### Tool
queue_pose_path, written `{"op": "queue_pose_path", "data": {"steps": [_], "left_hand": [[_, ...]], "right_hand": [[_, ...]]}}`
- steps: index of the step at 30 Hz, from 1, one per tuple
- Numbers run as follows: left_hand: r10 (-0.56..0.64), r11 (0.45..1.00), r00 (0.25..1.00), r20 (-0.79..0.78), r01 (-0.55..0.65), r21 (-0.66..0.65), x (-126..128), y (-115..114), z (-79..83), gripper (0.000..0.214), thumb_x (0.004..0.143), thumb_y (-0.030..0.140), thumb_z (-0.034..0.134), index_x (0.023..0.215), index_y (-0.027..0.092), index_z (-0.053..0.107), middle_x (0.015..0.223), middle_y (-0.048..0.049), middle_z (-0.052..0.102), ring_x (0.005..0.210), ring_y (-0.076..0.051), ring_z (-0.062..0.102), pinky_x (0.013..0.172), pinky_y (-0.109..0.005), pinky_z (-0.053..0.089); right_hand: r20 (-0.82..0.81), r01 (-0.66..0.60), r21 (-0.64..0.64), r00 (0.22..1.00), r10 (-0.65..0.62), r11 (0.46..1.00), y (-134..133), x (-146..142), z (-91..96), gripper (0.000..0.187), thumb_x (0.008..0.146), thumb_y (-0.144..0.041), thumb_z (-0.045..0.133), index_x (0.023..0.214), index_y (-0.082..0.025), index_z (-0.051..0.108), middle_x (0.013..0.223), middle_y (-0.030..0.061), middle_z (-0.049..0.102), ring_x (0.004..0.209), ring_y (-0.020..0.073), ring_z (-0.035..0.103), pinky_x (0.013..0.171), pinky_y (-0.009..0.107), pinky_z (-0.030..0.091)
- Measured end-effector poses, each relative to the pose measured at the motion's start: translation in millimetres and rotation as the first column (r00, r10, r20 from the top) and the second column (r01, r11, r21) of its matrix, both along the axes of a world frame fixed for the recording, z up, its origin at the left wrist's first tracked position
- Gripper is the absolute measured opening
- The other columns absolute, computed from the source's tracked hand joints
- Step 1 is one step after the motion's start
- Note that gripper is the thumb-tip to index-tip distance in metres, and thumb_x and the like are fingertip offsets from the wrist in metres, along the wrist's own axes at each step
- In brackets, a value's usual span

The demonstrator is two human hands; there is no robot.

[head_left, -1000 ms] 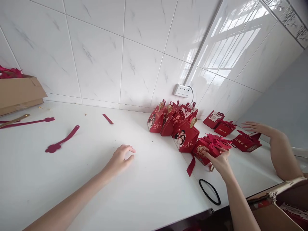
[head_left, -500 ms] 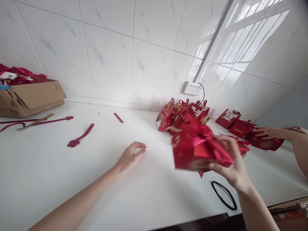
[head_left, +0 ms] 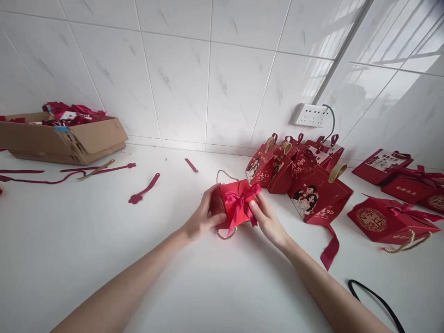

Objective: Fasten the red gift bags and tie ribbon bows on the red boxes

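Observation:
A small red gift box (head_left: 222, 210) with a bright ribbon bow (head_left: 242, 202) on top is held between my two hands over the white table. Gold cord handles (head_left: 227, 236) loop out at its front and back. My left hand (head_left: 204, 216) grips the box's left side, thumb toward the front. On the right side, beside the bow, my right hand (head_left: 269, 221) closes on the box with its thumb near the ribbon. The fingertips behind the box are partly hidden.
Several red boxes (head_left: 321, 196) with strap handles stand right of my hands. More bow-tied boxes (head_left: 388, 222) sit farther right. A cardboard box (head_left: 72, 138) of red items is at left, near loose red straps (head_left: 144, 188). A black loop (head_left: 376, 296) lies at front right.
My right hand has brought the gift box left to the middle, and my left hand has taken hold of it too. The view has turned; the co-worker's hands are out of sight.

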State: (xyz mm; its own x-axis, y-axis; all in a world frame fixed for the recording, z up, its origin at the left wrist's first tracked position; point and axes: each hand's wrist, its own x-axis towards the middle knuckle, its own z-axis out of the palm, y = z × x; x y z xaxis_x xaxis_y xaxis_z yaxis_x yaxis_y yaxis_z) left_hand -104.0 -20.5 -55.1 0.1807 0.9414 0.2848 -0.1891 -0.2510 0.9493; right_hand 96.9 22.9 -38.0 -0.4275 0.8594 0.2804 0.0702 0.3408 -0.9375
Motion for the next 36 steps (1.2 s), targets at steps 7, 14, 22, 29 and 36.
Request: {"op": "queue_pose_path", "data": {"steps": [7,14,22,29,36], "left_hand": [[-0.058,0.995,0.997,0.049,0.062,-0.073,-2,-1,1.9,0.073,0.082,0.051,0.048,0.143,0.041,0.010,0.143,0.0022,0.038,0.135,-0.025,0.032,0.113,-0.049,0.021],[0.198,0.968,0.962,-0.189,-0.222,-0.118,8,-7,16.4,0.097,0.071,0.044,0.066,0.145,0.025,0.007,0.138,-0.0097,0.043,0.131,-0.027,0.036,0.109,-0.042,0.031],[0.171,0.968,0.974,-0.149,-0.194,-0.156,12,-10,21.7,0.102,0.071,0.031,0.067,0.145,0.024,-0.003,0.120,-0.0079,0.055,0.113,-0.024,0.053,0.100,-0.041,0.041],[0.226,0.948,0.953,-0.202,-0.263,-0.179,17,-14,27.6,0.098,0.073,0.036,0.067,0.144,0.025,0.000,0.128,-0.0093,0.051,0.123,-0.025,0.046,0.102,-0.040,0.039],[0.401,0.888,0.877,-0.264,-0.443,-0.122,23,-13,31.1,0.070,0.070,0.034,0.068,0.127,0.024,0.030,0.138,-0.0102,0.038,0.126,-0.025,0.041,0.099,-0.035,0.041]], "right_hand": [[-0.068,-0.089,0.010,0.994,0.089,0.996,-14,5,-2.8,0.056,0.082,-0.044,0.059,0.131,-0.033,0.035,0.137,0.0074,0.043,0.126,0.0246,0.042,0.094,0.041,0.047],[0.050,-0.094,0.042,0.994,0.092,0.995,-23,-2,-1.6,0.058,0.083,-0.034,0.058,0.133,-0.033,0.027,0.136,0.0081,0.039,0.126,0.0234,0.040,0.093,0.043,0.049],[0.098,-0.159,0.037,0.983,0.155,0.987,-27,-3,4.0,0.067,0.083,-0.035,0.058,0.138,-0.035,0.019,0.143,0.0071,0.032,0.130,0.0239,0.036,0.089,0.039,0.052],[0.105,-0.150,0.080,0.984,0.141,0.985,-30,-6,4.0,0.068,0.083,-0.031,0.057,0.139,-0.034,0.017,0.143,0.0073,0.032,0.128,0.0226,0.038,0.085,0.036,0.054],[0.123,-0.079,-0.080,0.988,0.089,0.994,-30,-6,3.3,0.054,0.081,-0.040,0.058,0.125,-0.025,0.033,0.131,0.0101,0.043,0.112,0.0227,0.054,0.070,0.032,0.057]]}}
